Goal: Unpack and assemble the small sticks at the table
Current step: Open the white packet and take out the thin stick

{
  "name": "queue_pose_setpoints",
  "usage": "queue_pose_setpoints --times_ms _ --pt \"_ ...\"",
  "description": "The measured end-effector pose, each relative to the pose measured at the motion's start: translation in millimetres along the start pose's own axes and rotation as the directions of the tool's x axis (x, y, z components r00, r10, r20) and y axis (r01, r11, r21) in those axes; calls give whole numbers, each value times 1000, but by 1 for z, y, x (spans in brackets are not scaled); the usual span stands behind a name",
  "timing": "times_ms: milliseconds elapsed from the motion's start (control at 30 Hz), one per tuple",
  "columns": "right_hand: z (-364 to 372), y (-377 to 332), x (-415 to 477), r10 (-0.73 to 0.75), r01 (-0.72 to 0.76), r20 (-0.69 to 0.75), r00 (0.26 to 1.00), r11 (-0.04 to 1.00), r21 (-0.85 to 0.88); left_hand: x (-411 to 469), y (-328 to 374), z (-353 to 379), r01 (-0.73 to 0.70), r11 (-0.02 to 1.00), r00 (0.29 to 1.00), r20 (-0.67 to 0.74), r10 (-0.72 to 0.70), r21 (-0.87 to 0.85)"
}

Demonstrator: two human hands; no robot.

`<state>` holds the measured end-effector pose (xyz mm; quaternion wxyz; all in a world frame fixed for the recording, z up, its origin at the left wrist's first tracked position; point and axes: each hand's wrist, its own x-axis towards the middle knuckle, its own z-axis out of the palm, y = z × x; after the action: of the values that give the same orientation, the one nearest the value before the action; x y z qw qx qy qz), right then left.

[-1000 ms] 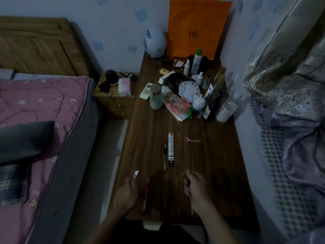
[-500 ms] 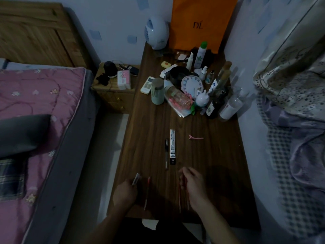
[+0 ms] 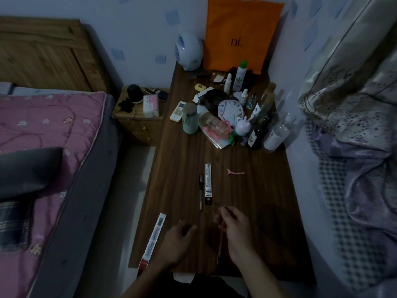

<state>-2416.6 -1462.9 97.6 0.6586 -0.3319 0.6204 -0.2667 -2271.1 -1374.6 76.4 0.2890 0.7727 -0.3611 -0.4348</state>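
Thin reddish stick (image 3: 220, 239) pinched in right hand (image 3: 236, 229) over dark wood-grain table (image 3: 257, 201). Left hand (image 3: 176, 241) loosely curled, nothing held. Long flat printed wrapper (image 3: 153, 239) laid at left table edge.

Probably bedroom: bed (image 3: 53, 136), cluttered table (image 3: 182, 168).

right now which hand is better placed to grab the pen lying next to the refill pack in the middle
The left hand. It looks empty and loosely open, and sits just below the pen. The right hand is about as near but already pinches a thin reddish stick, so it is occupied.
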Motion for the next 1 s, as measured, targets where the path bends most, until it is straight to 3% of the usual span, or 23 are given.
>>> queue_pose_setpoints --times_ms 67,167,300,467,633,833,1000 --pt "1 -2 -4 -2 2 9 1000 1000 16 -7 16 12 -50 999 991 120 52 -17" --pt "0 -3 -7 -17 15 44 999 999 28 -13 29 22 -105 994 978 180 106 -18" --pt "-3 -3 -10 -24 21 69 997 999 40 -20 35 22 -163 987 974 163 160 9" --pt "-13 0 -13 -71 90 126 989 985 -150 -26 37 13 -243 968 967 97 237 66" --pt "-16 1 -17 -52 88 170 984 973 -212 -29 37 7 -290 936 957 49 286 198" --pt "-18 2 -20 -106 158 204 973 952 -261 -34 36 1 -349 901 937 107 333 257" --pt "-19 6 -19 -115 180 224 968 939 -293 -35 37 6 -353 918 935 109 338 181"
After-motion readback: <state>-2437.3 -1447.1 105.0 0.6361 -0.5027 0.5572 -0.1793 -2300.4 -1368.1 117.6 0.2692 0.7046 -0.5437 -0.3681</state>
